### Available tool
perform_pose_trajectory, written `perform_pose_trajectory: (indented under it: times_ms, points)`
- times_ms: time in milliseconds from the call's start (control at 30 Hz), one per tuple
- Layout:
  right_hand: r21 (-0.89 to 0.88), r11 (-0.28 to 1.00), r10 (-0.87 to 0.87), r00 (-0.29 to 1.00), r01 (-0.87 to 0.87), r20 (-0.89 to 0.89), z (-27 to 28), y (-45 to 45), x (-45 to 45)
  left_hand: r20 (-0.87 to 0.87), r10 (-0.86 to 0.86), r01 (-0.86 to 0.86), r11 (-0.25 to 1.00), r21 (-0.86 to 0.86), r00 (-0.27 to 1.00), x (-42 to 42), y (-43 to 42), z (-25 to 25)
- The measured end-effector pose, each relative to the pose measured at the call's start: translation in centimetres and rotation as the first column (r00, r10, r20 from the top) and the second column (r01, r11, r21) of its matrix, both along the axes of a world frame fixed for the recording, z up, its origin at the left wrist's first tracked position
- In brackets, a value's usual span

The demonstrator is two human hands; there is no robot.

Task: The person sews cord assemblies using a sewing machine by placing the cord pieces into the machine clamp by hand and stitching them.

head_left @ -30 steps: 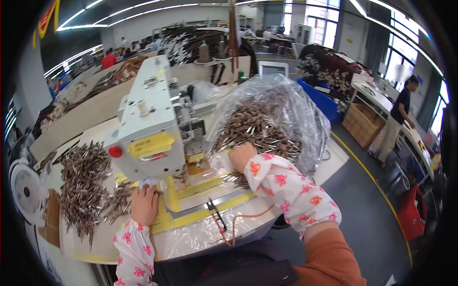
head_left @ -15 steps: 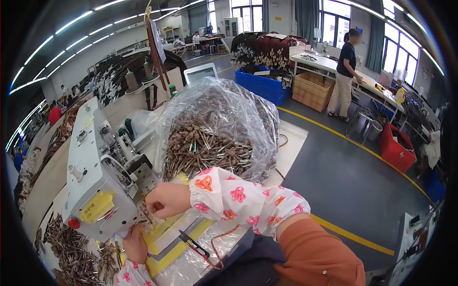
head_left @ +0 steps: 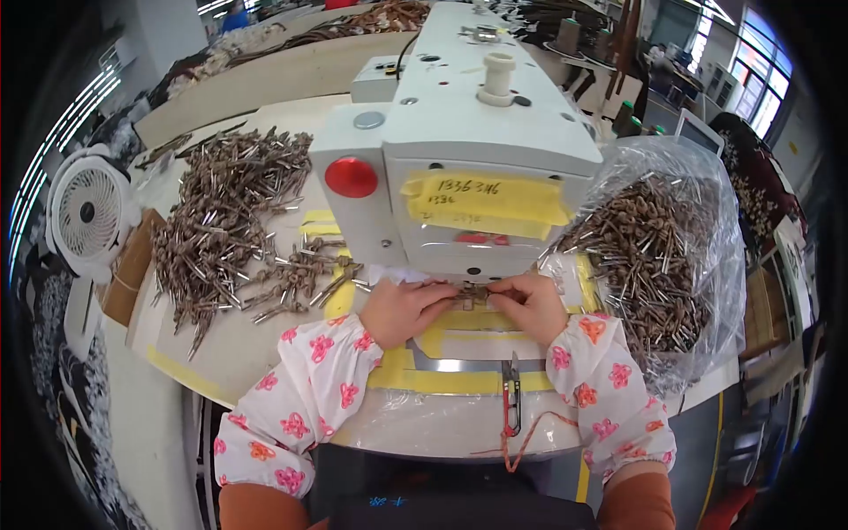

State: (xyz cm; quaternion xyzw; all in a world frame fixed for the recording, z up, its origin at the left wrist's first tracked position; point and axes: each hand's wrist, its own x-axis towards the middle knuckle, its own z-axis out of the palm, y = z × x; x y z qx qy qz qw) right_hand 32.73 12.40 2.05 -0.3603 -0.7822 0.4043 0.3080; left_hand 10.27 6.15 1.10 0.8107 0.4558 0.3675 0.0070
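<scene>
My left hand (head_left: pixel 402 309) and my right hand (head_left: pixel 534 307) meet under the head of a white sewing machine (head_left: pixel 477 115). Between their closed fingertips lies a small brown knotted cord piece (head_left: pixel 468 293), partly hidden by the fingers. A pile of similar brown cords with shiny tips (head_left: pixel 221 212) spreads left of the machine, with a few loose ones (head_left: pixel 296 278) near my left hand. More fill a clear plastic bag (head_left: pixel 707 344) on the right. Thread snips (head_left: pixel 511 397) with an orange cord lie on the table in front of my right hand.
A white fan (head_left: pixel 87 212) stands at the left beside a cardboard box (head_left: pixel 132 269). Yellow tape (head_left: pixel 437 380) crosses the worktop. The machine carries a red button (head_left: pixel 351 177) and a handwritten yellow label (head_left: pixel 486 201). Thread cones (head_left: pixel 568 35) stand behind, right.
My view has swung left and down from the room to the machine. My right hand, earlier a loose fist near the needle area, now pinches the cord piece opposite my left hand.
</scene>
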Motion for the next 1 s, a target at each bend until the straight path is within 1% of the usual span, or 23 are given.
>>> perform_pose_trajectory:
  times_ms: [33,100,133,200,233,300,333,400,533,600,633,667,700,733,767,800,833,900,933,1000]
  points:
    - [0.002,1.000,0.017,1.000,-0.017,0.017,0.1,0.1,-0.1,0.017,0.017,-0.017,1.000,0.002,1.000,0.1,0.0,-0.1]
    - [0.203,0.979,-0.012,0.999,0.004,0.039,0.3,0.3,-0.4,-0.001,0.043,-0.043,0.999,-0.031,0.999,0.1,0.1,0.0]
    - [0.209,0.978,-0.009,0.999,0.000,0.043,0.3,0.4,-0.6,0.003,0.045,-0.045,0.999,-0.025,0.999,-0.1,0.1,-0.1]
    - [0.147,0.989,-0.024,0.997,0.012,0.079,0.2,0.6,-0.8,-0.017,0.060,-0.060,0.997,-0.046,0.998,-0.2,0.3,-0.7]
    - [0.153,0.988,-0.016,0.996,0.002,0.092,0.1,0.6,-0.9,-0.003,0.068,-0.068,0.997,-0.041,0.998,-0.3,0.5,-1.0]
    - [0.217,0.976,0.005,0.998,-0.019,0.064,-0.2,0.5,-1.2,-0.031,0.049,-0.053,0.985,-0.163,0.998,-0.7,0.4,-1.3]
    - [0.218,0.975,0.015,0.997,-0.031,0.075,-0.1,0.4,-1.3,-0.021,0.059,-0.061,0.985,-0.163,0.998,-0.6,0.4,-1.2]
    - [0.203,0.979,0.002,0.996,-0.020,0.090,0.2,0.3,-1.3,-0.020,0.007,-0.008,0.998,-0.070,1.000,-0.4,0.4,-0.8]
    - [0.244,0.970,0.006,0.997,-0.024,0.075,-0.2,0.4,-1.3,-0.051,0.023,-0.027,0.997,-0.071,0.998,0.1,0.4,-0.9]
    - [0.361,0.931,0.027,0.995,-0.060,0.096,-0.5,0.3,-1.1,-0.072,0.056,-0.068,0.981,-0.180,0.996,0.5,0.2,-0.9]
    - [0.350,0.934,0.033,0.994,-0.067,0.103,-0.6,0.0,-0.9,-0.066,0.059,-0.071,0.979,-0.191,0.996,0.9,-0.1,0.0]
    - [0.391,0.916,0.038,0.989,-0.091,0.140,-0.5,-0.2,-0.6,-0.104,0.098,-0.130,0.921,-0.366,0.990,1.2,-0.5,1.1]
    - [0.443,0.890,0.041,0.984,-0.114,0.171,-0.2,-0.1,-0.7,-0.152,0.129,-0.190,0.836,-0.515,0.980,1.2,-0.5,2.0]
    - [0.455,0.883,0.042,0.985,-0.114,0.166,0.0,0.0,-0.8,-0.155,0.134,-0.195,0.842,-0.503,0.979,0.9,-0.2,1.4]
    - [0.507,0.849,0.083,0.986,-0.145,0.144,0.1,-0.1,-0.7,-0.129,0.113,-0.146,0.947,-0.288,0.985,0.4,0.2,-0.1]
    - [0.552,0.815,0.126,0.984,-0.177,0.129,0.0,-0.4,-0.5,-0.104,0.084,-0.091,0.994,-0.061,0.991,0.5,0.3,-0.3]
    - [0.480,0.859,0.118,0.982,-0.176,0.147,-0.2,-0.6,-0.4,-0.099,0.083,-0.090,0.994,-0.064,0.992,0.5,0.4,-0.6]
    - [0.494,0.850,0.105,0.978,-0.183,0.183,0.0,-0.4,-0.4,-0.071,0.066,-0.076,0.986,-0.147,0.995,0.3,0.5,-0.7]
    - [0.513,0.837,0.091,0.972,-0.193,0.217,0.1,-0.4,-0.5,-0.072,0.069,-0.079,0.985,-0.151,0.995,0.2,0.6,-0.5]
    - [0.505,0.842,0.096,0.974,-0.191,0.207,-0.1,-0.5,-0.5,-0.077,0.056,-0.058,0.998,-0.020,0.995,0.2,0.8,-0.1]
